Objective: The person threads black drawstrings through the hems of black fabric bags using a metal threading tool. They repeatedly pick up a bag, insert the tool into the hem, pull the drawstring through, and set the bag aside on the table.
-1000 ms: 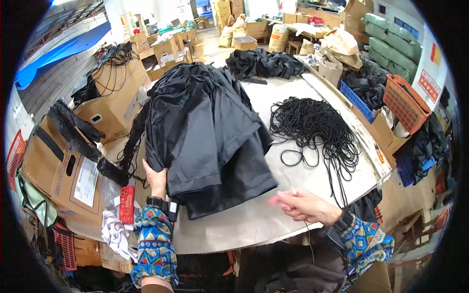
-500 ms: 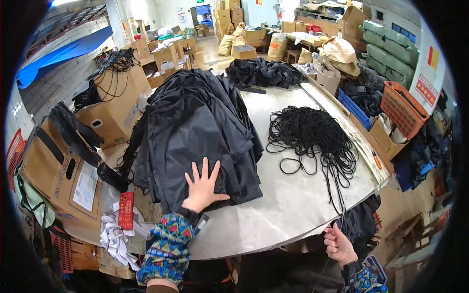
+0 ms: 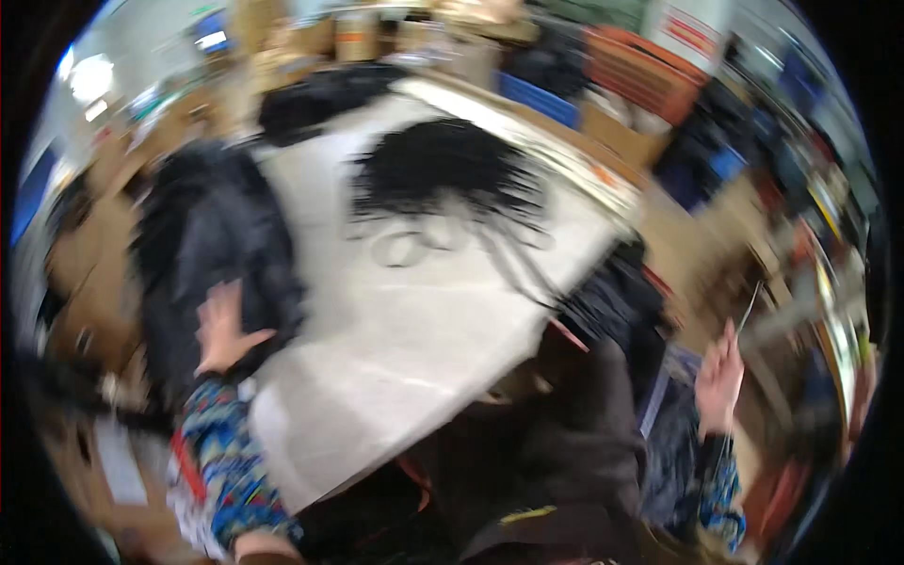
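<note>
Evidently the left hand (image 3: 221, 330) lies open, fingers spread, on the black fabric pile (image 3: 207, 217) at the table's left; a hard push could skew its slick-looking layers; rightward, the black cord heap (image 3: 438, 165) trails strands to the table (image 3: 348, 377) edge, where a passing sleeve could snag them; far right, off the table, the right hand (image 3: 718, 381) grips a thin pale item (image 3: 750, 309), too blurred to identify, whose tip could catch cloth; bare tabletop opens between pile and cord; the near edge slants up rightward, close to the body.
</note>
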`<state>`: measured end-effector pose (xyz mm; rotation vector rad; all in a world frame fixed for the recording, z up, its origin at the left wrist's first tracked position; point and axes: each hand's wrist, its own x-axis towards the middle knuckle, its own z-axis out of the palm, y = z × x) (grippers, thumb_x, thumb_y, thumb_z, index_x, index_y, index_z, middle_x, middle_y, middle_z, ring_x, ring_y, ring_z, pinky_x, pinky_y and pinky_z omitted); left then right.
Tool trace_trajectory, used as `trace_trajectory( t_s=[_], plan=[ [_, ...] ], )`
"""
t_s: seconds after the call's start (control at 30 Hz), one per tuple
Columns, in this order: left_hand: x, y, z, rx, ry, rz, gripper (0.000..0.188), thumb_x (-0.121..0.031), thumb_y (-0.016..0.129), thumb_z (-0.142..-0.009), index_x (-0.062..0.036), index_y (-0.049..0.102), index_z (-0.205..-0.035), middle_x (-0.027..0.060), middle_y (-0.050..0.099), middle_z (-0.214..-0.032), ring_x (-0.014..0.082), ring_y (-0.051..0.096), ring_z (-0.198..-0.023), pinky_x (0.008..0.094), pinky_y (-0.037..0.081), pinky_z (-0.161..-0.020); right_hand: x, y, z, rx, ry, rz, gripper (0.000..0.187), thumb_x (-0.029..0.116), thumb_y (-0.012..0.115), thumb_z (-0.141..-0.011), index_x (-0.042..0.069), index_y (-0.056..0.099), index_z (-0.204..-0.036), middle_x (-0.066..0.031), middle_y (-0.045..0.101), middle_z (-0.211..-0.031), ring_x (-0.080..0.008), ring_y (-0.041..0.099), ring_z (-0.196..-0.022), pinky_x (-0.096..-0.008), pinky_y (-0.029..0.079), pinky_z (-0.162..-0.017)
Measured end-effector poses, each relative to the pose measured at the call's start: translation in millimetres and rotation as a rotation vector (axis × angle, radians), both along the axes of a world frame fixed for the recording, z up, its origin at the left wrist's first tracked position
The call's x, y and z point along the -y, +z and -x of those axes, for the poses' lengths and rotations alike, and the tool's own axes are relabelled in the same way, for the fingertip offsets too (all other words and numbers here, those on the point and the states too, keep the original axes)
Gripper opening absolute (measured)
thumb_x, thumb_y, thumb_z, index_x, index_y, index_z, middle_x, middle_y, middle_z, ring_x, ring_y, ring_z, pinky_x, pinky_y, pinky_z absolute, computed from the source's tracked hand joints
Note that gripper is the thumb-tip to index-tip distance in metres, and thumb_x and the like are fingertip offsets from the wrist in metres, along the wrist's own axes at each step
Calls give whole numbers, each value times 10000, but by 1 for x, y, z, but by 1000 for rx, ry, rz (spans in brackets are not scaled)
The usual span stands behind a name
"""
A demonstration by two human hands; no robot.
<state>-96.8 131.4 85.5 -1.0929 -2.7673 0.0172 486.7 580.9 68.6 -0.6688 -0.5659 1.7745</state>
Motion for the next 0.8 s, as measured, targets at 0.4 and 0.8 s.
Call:
trace_trajectory(
  t_s=[0.4, 0.8],
  plan=[
    [6, -24, 4, -107, 4, 186, 1098, -709, 650, -668, -40, 256, -1445, 243, 220, -1475, 406, 254, -1345, 516, 256, -1085, 69, 85, -238, 453, -684, -557, 330, 110, 427, -966, 41, 460, -1287, 11, 474, -743, -43, 329, -511, -181, 248, -393],
    [35, 23, -71, -38, -187, -354, 617, -202, 655, -833, -2, 396, -1355, 243, 320, -1438, 382, 289, -1344, 415, 262, -1088, 59, 78, -185, 491, -492, -478, 382, 132, 440, -981, 9, 429, -1342, 54, 492, -823, 6, 274, -484, -158, 230, -369]
  ],
)
